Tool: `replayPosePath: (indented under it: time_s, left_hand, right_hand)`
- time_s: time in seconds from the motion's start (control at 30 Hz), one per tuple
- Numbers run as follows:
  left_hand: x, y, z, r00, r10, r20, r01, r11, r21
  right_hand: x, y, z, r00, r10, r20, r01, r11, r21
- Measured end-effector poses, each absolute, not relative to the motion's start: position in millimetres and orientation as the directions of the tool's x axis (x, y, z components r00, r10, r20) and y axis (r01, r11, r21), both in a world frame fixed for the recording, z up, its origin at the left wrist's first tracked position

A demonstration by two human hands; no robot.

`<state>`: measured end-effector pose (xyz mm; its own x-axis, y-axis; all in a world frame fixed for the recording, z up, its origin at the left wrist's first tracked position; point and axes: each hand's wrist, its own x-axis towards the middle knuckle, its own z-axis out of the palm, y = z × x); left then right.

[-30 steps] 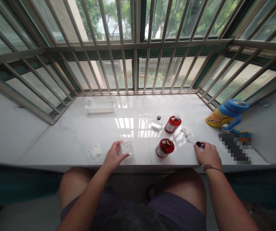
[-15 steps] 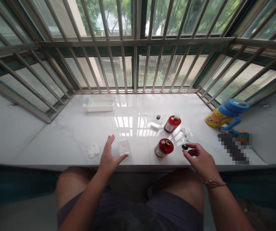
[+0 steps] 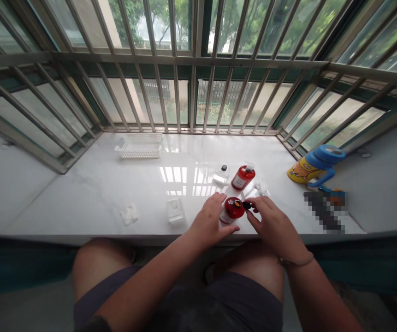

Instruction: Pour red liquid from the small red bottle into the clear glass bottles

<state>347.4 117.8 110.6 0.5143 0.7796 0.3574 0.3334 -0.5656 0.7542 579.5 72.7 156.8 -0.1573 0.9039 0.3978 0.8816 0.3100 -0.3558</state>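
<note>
A red bottle (image 3: 232, 210) with an uncapped neck stands near the front edge of the white ledge. My left hand (image 3: 209, 220) is beside its left side, thumb and fingers spread around it; whether they touch the glass I cannot tell. Between the thumb and fingers of my right hand (image 3: 270, 221) is a small black cap (image 3: 246, 205), held just to the right of the open neck. Behind stands a second red bottle (image 3: 243, 178) with a clear top. A small clear bottle with a black cap (image 3: 221, 175) is to the left of that one.
A clear square container (image 3: 175, 212) and a crumpled white tissue (image 3: 129, 214) lie to the left. At the back left is a white plastic basket (image 3: 139, 147). A blue and yellow flask (image 3: 316, 163) stands at the right, and barred windows close off the back.
My left hand has moved right, from beside the clear container to the front red bottle. My right hand has brought the black cap left, close to that bottle's neck.
</note>
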Motion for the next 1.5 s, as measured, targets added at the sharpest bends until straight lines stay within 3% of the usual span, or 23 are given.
replayPosePath:
  time_s: [0.17,0.33,0.93,1.13,1.33,1.5]
  left_hand:
    - [383.7,139.4,102.7,0.534,0.803,0.263,0.315,-0.477,0.820]
    - [393.7,143.0,98.5,0.473,0.842,0.260,0.274,-0.420,0.865]
    - [390.7,138.6,102.2,0.499,0.818,0.287,0.305,-0.475,0.825]
    - [391.0,137.3,100.5,0.493,0.826,0.273,0.320,-0.464,0.826]
    - [391.2,137.0,98.2,0.490,0.834,0.255,0.326,-0.446,0.833]
    - [391.1,137.3,97.8,0.480,0.841,0.250,0.315,-0.431,0.845]
  right_hand:
    - [573.6,78.4,164.0,-0.196,0.905,0.377,0.852,0.348,-0.392]
    - [564.8,81.1,163.6,-0.178,0.911,0.371,0.834,0.339,-0.435]
    - [565.4,84.2,137.2,-0.085,0.904,0.418,0.774,0.324,-0.544]
    - [557.1,83.3,130.1,0.094,0.911,0.402,0.792,0.176,-0.584]
    - [548.9,69.2,119.3,0.222,0.924,0.312,0.544,0.149,-0.826]
    - [552.9,63.2,110.0,0.371,0.872,0.320,0.539,0.078,-0.839]
